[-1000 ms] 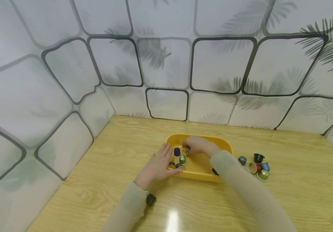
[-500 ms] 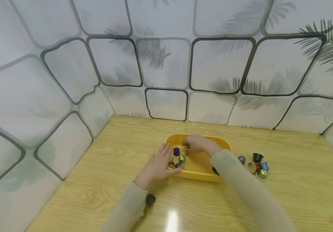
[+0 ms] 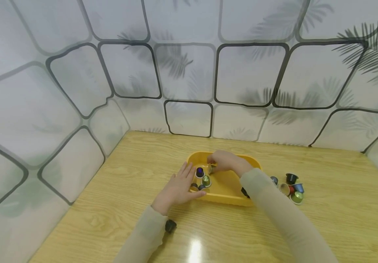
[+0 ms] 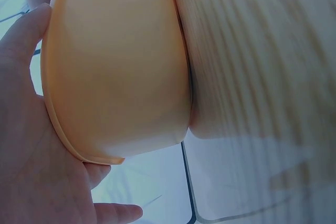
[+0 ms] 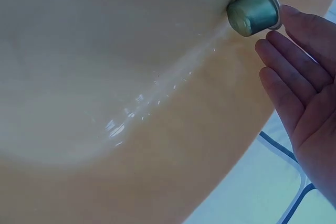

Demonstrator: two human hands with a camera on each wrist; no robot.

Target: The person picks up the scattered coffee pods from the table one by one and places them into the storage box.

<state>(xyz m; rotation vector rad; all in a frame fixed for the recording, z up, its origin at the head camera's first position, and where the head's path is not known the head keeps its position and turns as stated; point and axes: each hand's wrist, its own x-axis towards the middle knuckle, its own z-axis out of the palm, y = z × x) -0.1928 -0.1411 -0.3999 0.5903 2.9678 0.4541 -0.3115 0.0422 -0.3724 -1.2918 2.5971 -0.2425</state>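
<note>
The yellow tray (image 3: pixel 231 199) lies on the wooden table. My left hand (image 3: pixel 177 188) rests on its left end with fingers spread; the left wrist view shows thumb and palm against the tray's rim (image 4: pixel 47 77). Reaching inside, my right hand (image 3: pixel 226 162) is at a green coffee capsule (image 5: pixel 252 11). That capsule lies on its side, its rim beside my fairly straight fingertips. A dark purple capsule (image 3: pixel 200 171) and a light green capsule (image 3: pixel 206 180) stand nearby, with two dark capsules at the near-left corner.
Right of the tray is a group of capsules: a black one (image 3: pixel 291 178), a blue one (image 3: pixel 298 187), a green one (image 3: pixel 296 197) and others. Another black capsule (image 3: pixel 170 226) lies beside the left sleeve. A patterned wall (image 3: pixel 189 118) stands behind the table.
My right hand has risen slightly, and more of the green capsule's side shows by its fingertips. The left hand stays on the tray's end.
</note>
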